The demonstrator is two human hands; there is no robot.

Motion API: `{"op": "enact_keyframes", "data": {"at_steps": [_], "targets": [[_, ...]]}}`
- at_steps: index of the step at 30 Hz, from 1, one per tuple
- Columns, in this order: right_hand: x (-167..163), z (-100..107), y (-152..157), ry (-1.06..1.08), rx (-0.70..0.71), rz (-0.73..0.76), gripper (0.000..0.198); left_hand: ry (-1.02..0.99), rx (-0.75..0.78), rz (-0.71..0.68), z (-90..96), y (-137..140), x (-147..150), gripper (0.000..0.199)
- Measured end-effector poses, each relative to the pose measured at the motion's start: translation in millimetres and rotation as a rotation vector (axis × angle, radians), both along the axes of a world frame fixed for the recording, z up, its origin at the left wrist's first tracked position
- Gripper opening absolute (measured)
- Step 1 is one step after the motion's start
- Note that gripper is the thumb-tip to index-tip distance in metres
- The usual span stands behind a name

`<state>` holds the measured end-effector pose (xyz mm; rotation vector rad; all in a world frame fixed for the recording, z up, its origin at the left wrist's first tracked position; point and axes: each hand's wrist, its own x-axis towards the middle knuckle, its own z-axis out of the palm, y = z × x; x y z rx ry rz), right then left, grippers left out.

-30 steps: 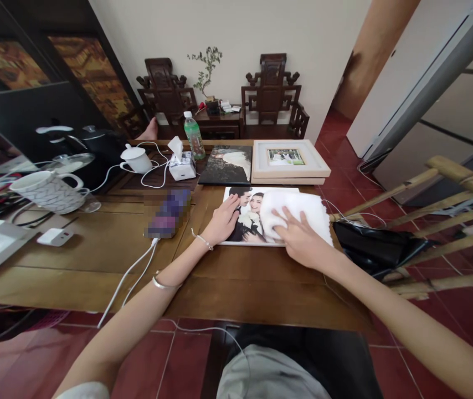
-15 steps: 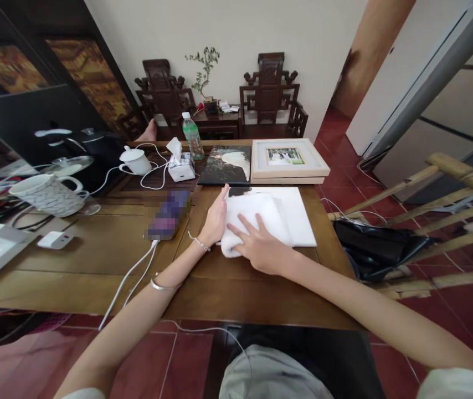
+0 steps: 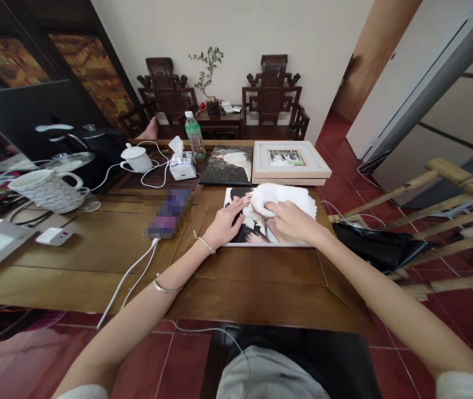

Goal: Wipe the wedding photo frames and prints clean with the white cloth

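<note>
A photo panel [image 3: 257,226] with a couple's portrait lies flat on the wooden table before me. Over its upper right part is a bunched white towel [image 3: 292,197], hiding some of the picture. My right hand [image 3: 292,221] grips the towel, fingers curled into its near side. On the panel's left part rests my left hand [image 3: 226,223], fingers stretched out flat on the surface, holding nothing.
Behind the panel lie a dark photo panel [image 3: 230,166] and stacked pale wooden frames [image 3: 317,160]. A green bottle [image 3: 195,138], tissue pack [image 3: 182,168], lidded cup [image 3: 137,159], charging phone [image 3: 168,215] and mug [image 3: 47,190] stand leftward. A bamboo chair [image 3: 464,177] stands right.
The towel has moved right and away from me with my right hand, now bunched in its grip, uncovering the portrait. My left hand has come down from upright to flat on the panel.
</note>
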<state>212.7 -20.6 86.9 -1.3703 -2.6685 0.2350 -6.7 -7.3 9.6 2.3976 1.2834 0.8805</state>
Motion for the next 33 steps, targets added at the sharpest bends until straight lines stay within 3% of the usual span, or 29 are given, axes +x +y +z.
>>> {"op": "enact_keyframes", "data": {"at_steps": [4,7,11,14,18,20,23,26,29,31,33], "targets": [[-41,10,38,0.154,-0.021,0.066,0.034,-0.013,0.021,-0.019,4.1,-1,-1,0.043],[-69,15,56,0.155,-0.038,0.095,0.034,-0.038,0.04,-0.038,7.2,-2,-3,0.039],[-73,20,60,0.161,-0.131,0.055,0.031,-0.045,0.036,-0.034,6.8,-1,-4,0.04],[-41,18,55,0.226,-0.19,0.033,0.028,-0.023,0.026,-0.028,4.8,0,-4,0.044],[31,10,36,0.331,-0.084,-0.036,0.033,0.01,0.009,-0.023,3.0,2,-5,0.045],[71,5,21,0.455,-0.121,-0.19,0.032,0.02,0.012,-0.019,2.2,3,-6,0.045],[125,0,-4,0.832,-0.144,-0.398,0.03,0.004,0.01,-0.027,1.1,4,-6,0.045],[159,2,-20,0.998,0.091,-0.579,0.041,0.005,0.008,-0.03,0.6,4,-7,0.044],[167,9,-24,0.703,0.408,-0.708,0.041,0.028,0.013,-0.021,0.6,4,-7,0.046],[156,10,-22,0.372,0.434,-0.682,0.026,0.029,0.014,-0.017,0.4,4,-7,0.047],[134,5,-17,0.098,0.356,-0.507,0.016,0.015,0.012,-0.017,-0.2,4,-7,0.046]]}}
